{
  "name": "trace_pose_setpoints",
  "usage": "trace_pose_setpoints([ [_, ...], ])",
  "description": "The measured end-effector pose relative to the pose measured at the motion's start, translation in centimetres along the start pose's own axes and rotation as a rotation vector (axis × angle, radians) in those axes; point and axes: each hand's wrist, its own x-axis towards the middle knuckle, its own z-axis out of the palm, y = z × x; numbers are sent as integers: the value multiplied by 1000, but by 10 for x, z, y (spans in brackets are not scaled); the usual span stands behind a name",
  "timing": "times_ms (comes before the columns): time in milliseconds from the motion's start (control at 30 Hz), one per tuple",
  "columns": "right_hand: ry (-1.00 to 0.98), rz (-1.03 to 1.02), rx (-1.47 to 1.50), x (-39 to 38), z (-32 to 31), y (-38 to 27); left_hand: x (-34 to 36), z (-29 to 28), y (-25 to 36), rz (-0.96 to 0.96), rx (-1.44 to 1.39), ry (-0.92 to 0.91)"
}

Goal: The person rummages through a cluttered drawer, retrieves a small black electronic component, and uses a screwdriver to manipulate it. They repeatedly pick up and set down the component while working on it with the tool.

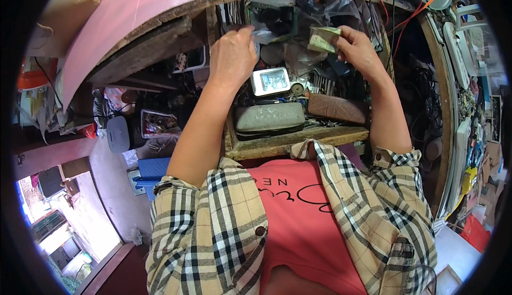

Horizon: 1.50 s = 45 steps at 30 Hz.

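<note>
My right hand (pixel 356 50) pinches a small folded greenish banknote (pixel 322 40) between thumb and fingers, above the right side of an open wooden drawer (pixel 298 141). Over the drawer's left side is my left hand (pixel 233 55), its fingers curled and partly turned from sight. Clear plastic (pixel 261 33) shows beside those fingers; whether they grip it I cannot make out. Below and between the hands lies a silver tin (pixel 270 82) with a windowed lid. Nearer me are a grey-green case (pixel 269 117) and a brown case (pixel 337 108).
A pink-covered tabletop (pixel 138 12) with a worn wooden edge overhangs the drawer's far left. Red and orange cables (pixel 413 13) hang at the far right. A small tray of parts (pixel 159 123) sits left of my left arm, near a blue box (pixel 150 172).
</note>
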Motion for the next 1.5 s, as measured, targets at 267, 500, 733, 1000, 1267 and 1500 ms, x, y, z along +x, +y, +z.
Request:
trace_pose_setpoints([
  [267, 29, -72, 63, -3, 6, -6, 0, -2, 1, 12, 19, -14],
  [500, -14, -54, 112, -10, 9, -18, 0, -2, 2, 64, 57, -22],
  [733, -151, -127, 39, -8, 18, -16, 6, 6, -5, -3, -132, 160],
  [1000, -337, -232, -78, -7, 54, -28, 9, 4, -15, -149, -409, 203],
  [1267, -168, -321, -243, 31, 89, -18, 3, -22, -23, -389, -971, 212],
  [1500, -301, -321, -238, 14, 83, -22, -22, -55, -30, -471, -934, 340],
])
